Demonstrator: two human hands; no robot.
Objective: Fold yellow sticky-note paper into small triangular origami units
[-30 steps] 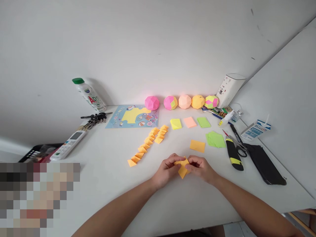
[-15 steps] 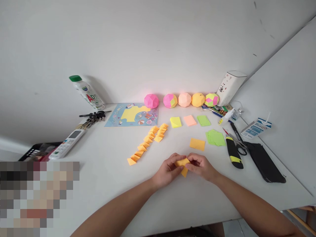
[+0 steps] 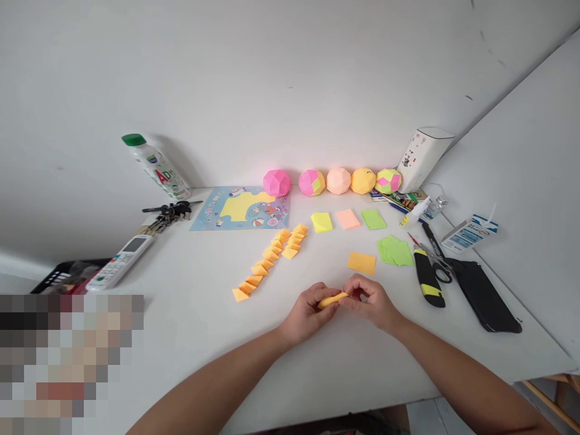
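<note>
Between both hands, just above the white table, is a small folded piece of orange paper (image 3: pixel 332 300). My left hand (image 3: pixel 309 311) pinches its left end between thumb and fingers. On its right end, my right hand (image 3: pixel 368 301) is closed with thumb and fingertips. Beyond the hands lies a flat orange sheet (image 3: pixel 361 263). To the left, folded orange paper pieces (image 3: pixel 265 264) overlap in a long slanting row, with a shorter row (image 3: pixel 295 241) beside it. Farther back sit a yellow pad (image 3: pixel 321 222), a peach pad (image 3: pixel 348 219) and a green pad (image 3: pixel 373 219).
Several faceted paper balls (image 3: pixel 339 181) line the wall. Green paper pieces (image 3: pixel 395 251), a black-and-yellow cutter (image 3: pixel 428 278), scissors (image 3: pixel 441 273) and a black pouch (image 3: pixel 487 296) lie right. Left are a remote (image 3: pixel 120 263), keys (image 3: pixel 167 214) and a green-capped bottle (image 3: pixel 158 169).
In my hands the orange paper has gone from an open face with a point hanging down to a narrow, edge-on strip. Both hands stay in nearly the same place.
</note>
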